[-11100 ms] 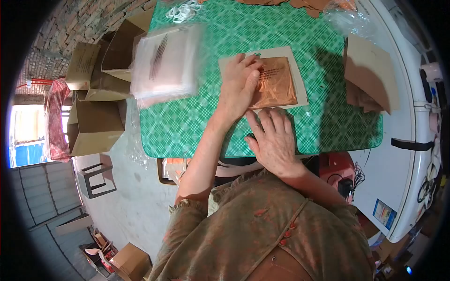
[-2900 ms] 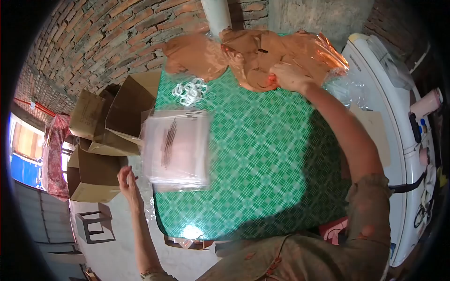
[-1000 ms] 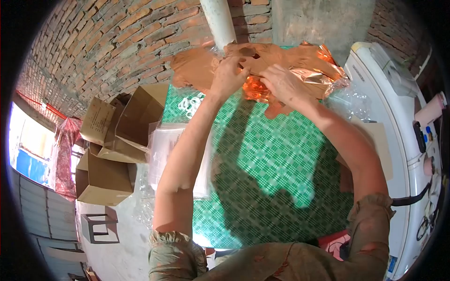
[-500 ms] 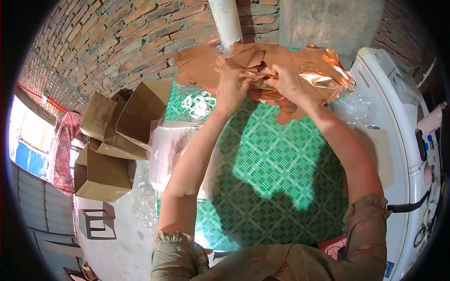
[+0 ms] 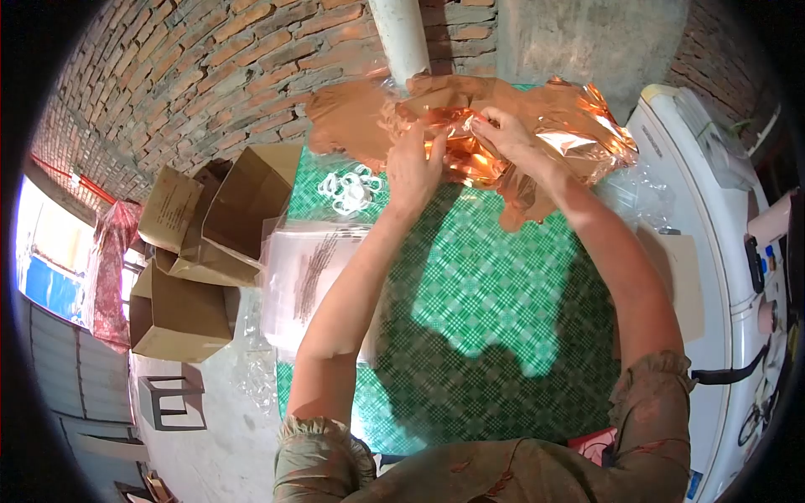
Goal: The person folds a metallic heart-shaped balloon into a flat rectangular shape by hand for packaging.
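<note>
Copper-coloured foil sheets (image 5: pixel 348 126) lie crumpled across the far end of a table with a green checked cover (image 5: pixel 490 281). My left hand (image 5: pixel 412 172) is at the foil's near edge, its thumb and fingers apart and touching the foil. To the right, my right hand (image 5: pixel 506 136) pinches a piece of the shiny foil between thumb and fingers. White rings or loops (image 5: pixel 350 189) lie in a heap left of my left wrist. A stack of clear plastic sheets or bags (image 5: pixel 306 272) is partly hidden under my left forearm.
Open cardboard boxes (image 5: pixel 180 306) stand left of the table, above a small grey stool (image 5: pixel 172 402). A white appliance (image 5: pixel 700 210) borders the right side, with clear plastic (image 5: pixel 639 197) beside it. A white pipe (image 5: pixel 401 38) and a brick wall (image 5: pixel 210 84) rise behind.
The foil between my hands has opened into a wider, brighter surface. My right hand has lifted slightly, and the fingers of my left hand have spread. The view has shifted a little.
</note>
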